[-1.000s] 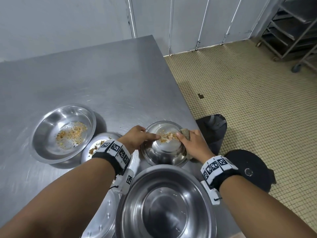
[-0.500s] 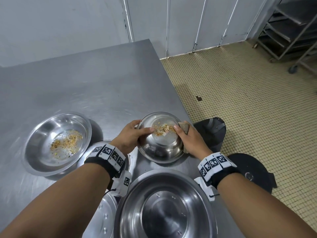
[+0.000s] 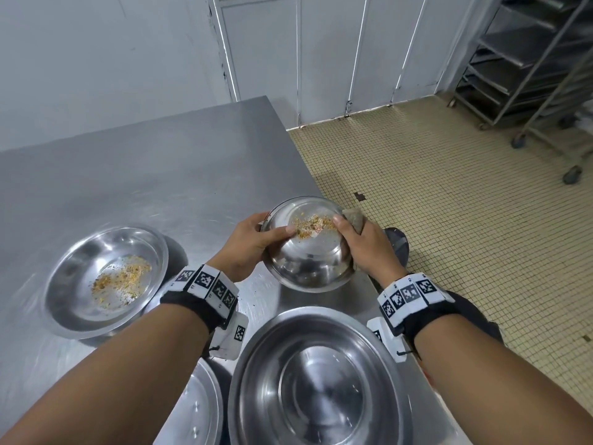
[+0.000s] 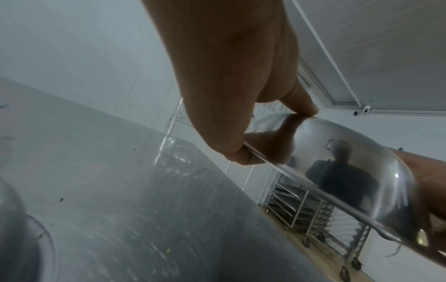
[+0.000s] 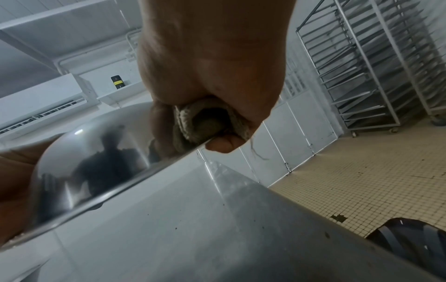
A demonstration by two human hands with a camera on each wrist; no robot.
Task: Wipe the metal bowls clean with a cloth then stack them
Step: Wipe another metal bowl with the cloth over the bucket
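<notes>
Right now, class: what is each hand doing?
Left hand: grips the small bowl by its rim.
Right hand: grips the opposite rim and the cloth.

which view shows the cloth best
The right wrist view: the cloth fills the right hand, bunched against the bowl's rim. The head view shows only a corner of it; the left wrist view shows none.

Crumb-soiled small bowl (image 3: 308, 248) tilted above worktop (image 3: 160, 175) right edge; cloth (image 3: 354, 220) at its rim. Second soiled bowl (image 3: 102, 281) left; large clean bowl (image 3: 317, 380) near edge.
</notes>
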